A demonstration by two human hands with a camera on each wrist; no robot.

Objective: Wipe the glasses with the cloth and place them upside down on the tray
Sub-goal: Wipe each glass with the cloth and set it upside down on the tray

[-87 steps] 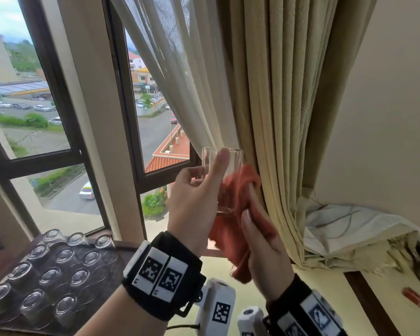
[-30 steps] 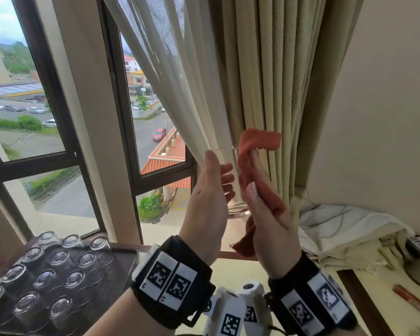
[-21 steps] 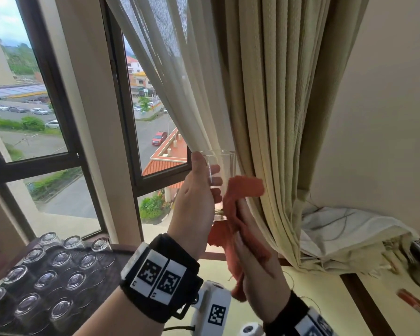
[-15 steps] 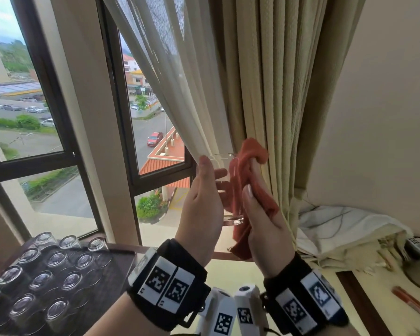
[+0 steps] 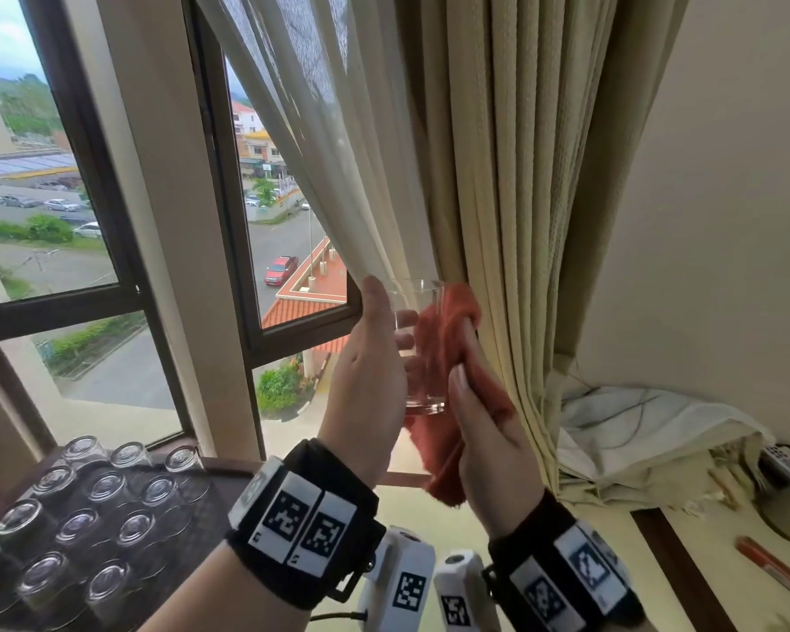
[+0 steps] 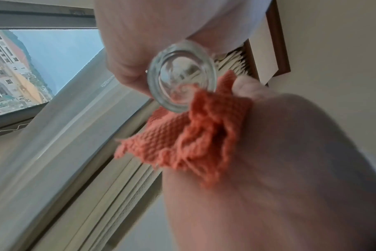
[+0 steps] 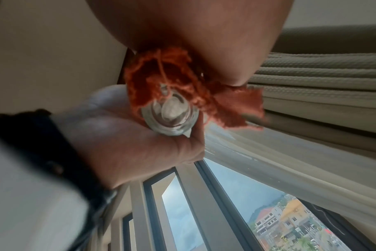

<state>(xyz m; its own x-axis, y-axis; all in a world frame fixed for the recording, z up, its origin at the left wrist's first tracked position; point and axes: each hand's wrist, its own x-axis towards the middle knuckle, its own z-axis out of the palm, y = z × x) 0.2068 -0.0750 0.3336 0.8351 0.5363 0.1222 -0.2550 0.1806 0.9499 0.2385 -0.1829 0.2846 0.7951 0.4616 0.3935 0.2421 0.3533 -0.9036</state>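
Head view: 1 glass [image 5: 423,344] held, 1 cloth [image 5: 448,358].

Soft overcast daylight is coming through the dark-framed glass window [image 5: 87,230], leaving the head view bright and sharp but bending at its edges, while both wrist views are smearing, dim and blurred up close.

Head view looks forward-down from above; wrist views look up, close; all share glass [image 5: 418,344].
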